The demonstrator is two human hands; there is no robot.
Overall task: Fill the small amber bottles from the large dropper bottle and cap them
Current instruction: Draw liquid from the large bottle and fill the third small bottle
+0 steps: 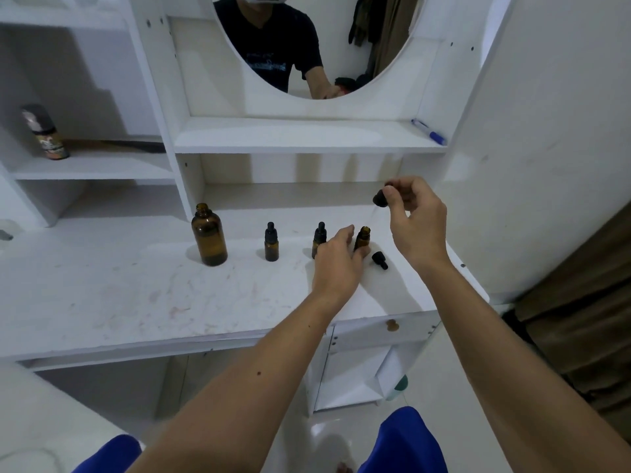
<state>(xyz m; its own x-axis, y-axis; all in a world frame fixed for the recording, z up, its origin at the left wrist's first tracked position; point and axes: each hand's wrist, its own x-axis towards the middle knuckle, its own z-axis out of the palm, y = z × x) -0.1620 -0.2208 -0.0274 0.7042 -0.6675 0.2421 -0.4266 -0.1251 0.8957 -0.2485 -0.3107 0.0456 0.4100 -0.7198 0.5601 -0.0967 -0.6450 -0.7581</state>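
— Surface?
— White desk [119, 295], matte, faintly smudged pink, built into white shelving; oval mirror [317, 46] above, pale tiled floor below, brown curtain at far right.
— On the shelves?
— Blue marker [429, 132] on the ledge under the mirror; spray can [46, 133] in the left cubby.
— Containers?
— Large amber glass bottle [209, 236], round-shouldered, uncapped, standing left of the rest. Liquid level impossible to tell through the dark glass.
— Small ones?
— Three in a row to its right. First small bottle [271, 242] capped with a black dropper top. Second small bottle [319, 238] also capped, partly hidden behind the left hand [336, 261]. Third small bottle [362, 238] open-necked, pinched low between thumb and fingers of that hand.
— Loose cap?
— Black dropper cap [379, 260] lying on its side just right of the open bottle.
— Other hand?
— Right hand [415, 216] raised above and right of the open bottle, fingertips pinching the black rubber bulb of the large dropper [379, 199]; clear glass tube barely visible beneath.
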